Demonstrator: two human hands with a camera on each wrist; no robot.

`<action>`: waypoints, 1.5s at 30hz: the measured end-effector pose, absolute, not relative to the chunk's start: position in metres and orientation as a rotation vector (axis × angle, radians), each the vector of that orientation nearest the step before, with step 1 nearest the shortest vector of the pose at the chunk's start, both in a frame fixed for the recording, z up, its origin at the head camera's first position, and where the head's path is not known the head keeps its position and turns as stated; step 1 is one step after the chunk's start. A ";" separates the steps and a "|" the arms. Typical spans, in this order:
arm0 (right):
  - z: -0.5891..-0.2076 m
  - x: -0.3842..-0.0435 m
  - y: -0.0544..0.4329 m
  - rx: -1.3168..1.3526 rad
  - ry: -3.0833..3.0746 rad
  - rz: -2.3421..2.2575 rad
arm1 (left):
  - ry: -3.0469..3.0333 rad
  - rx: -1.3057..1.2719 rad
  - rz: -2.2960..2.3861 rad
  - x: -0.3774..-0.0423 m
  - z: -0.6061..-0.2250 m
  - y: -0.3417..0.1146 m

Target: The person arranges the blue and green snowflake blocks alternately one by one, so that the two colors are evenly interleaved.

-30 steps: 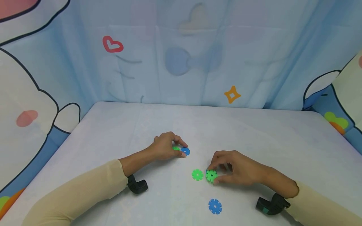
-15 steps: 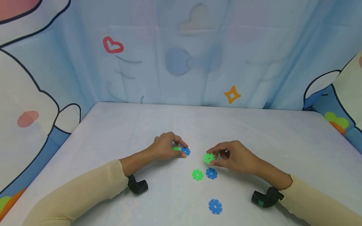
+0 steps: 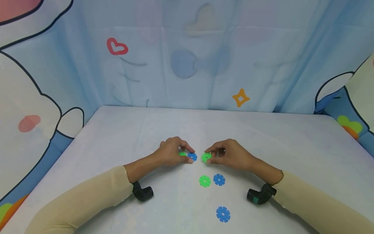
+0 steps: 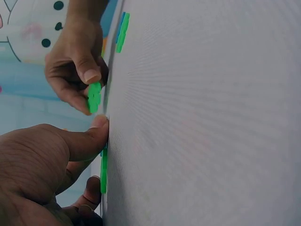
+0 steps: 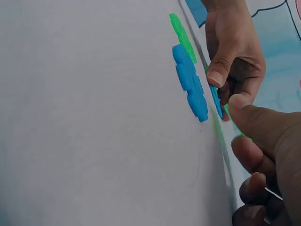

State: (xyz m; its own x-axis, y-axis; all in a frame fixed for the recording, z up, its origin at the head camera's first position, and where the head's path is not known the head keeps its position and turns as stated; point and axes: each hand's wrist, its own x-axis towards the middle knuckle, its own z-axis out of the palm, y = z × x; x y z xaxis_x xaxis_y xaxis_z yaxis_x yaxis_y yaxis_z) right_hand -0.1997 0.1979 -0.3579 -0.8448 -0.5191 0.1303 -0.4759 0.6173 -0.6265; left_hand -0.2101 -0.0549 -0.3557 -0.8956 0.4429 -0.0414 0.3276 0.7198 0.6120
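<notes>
My left hand pinches a blue notched disc, a flat flower-shaped plastic piece, between thumb and fingers low over the table. Beside it, partly hidden by that hand, a green disc shows; its edge also appears under the fingers in the left wrist view. To the right, my right hand pinches another green notched disc by its right side. A small gap separates this disc from the blue one. The left wrist view shows the right hand's green disc tilted and raised off the tabletop.
A loose green disc and a blue disc lie side by side nearer the camera. Closer still is another blue disc. All rest on a white-covered table, with a printed blue curtain behind.
From beside the loose green disc, my right hand has lifted its green disc and carried it up and left toward the left hand, uncovering a blue disc. The left hand stays in place.
</notes>
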 end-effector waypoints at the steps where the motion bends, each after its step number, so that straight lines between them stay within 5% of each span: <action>1: -0.359 -0.201 0.197 -0.861 2.769 -1.035 | 2.740 0.629 0.921 -0.210 -0.356 -0.055; 45: -0.363 -0.211 0.186 -0.864 2.813 -0.901 | 2.736 0.662 0.917 -0.210 -0.354 -0.056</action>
